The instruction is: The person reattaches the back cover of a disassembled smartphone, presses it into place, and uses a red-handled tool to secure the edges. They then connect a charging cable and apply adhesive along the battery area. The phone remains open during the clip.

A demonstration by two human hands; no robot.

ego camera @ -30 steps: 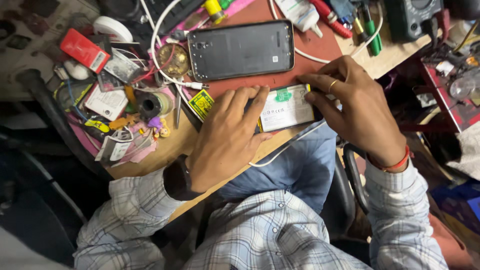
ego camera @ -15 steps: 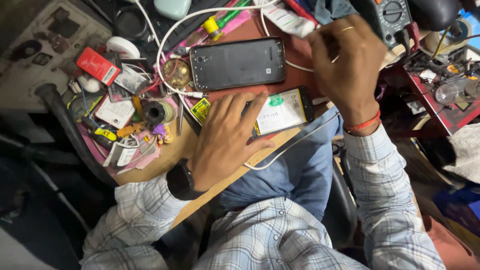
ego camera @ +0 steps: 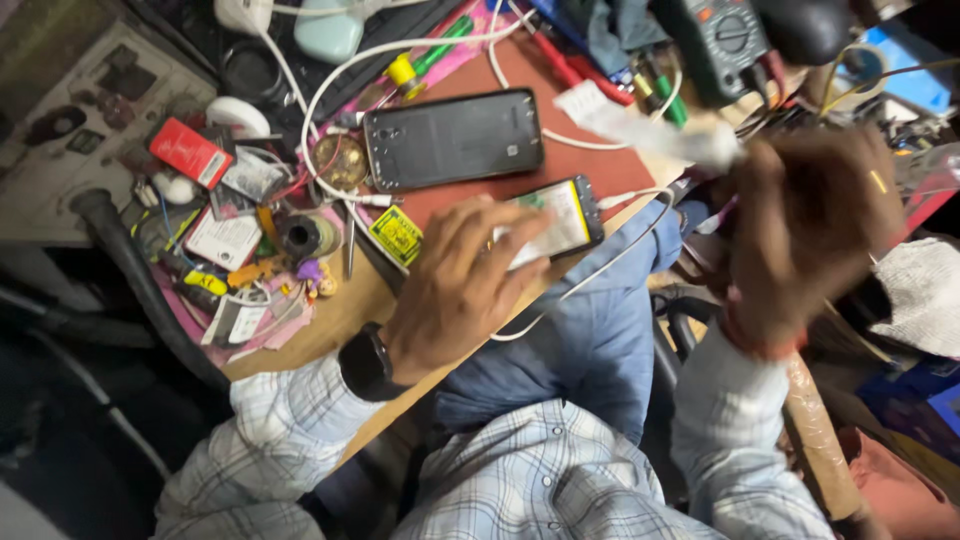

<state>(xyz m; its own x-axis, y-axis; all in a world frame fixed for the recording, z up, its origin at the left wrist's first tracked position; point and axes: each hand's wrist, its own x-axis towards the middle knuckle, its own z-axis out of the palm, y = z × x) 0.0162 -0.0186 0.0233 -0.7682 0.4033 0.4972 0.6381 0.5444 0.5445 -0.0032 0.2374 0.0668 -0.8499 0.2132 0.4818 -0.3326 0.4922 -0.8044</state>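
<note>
The left hand (ego camera: 465, 290) lies flat, fingers spread, on a small open phone (ego camera: 550, 222) with a pale inside and dark rim. The phone sits at the near edge of the red mat (ego camera: 590, 160) on the worktop (ego camera: 340, 310). The right hand (ego camera: 805, 225) is up and blurry, closed around a white strip (ego camera: 640, 125). A bigger black phone (ego camera: 455, 138) lies just behind.

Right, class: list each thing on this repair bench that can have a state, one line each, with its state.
Left hand: fingers pressed flat on the small opened phone.
Small opened phone: flat, insides facing up.
Large black phone: flat, back up, white cable plugged in.
Right hand: raised, blurred, holding a crumpled white wipe.
</note>
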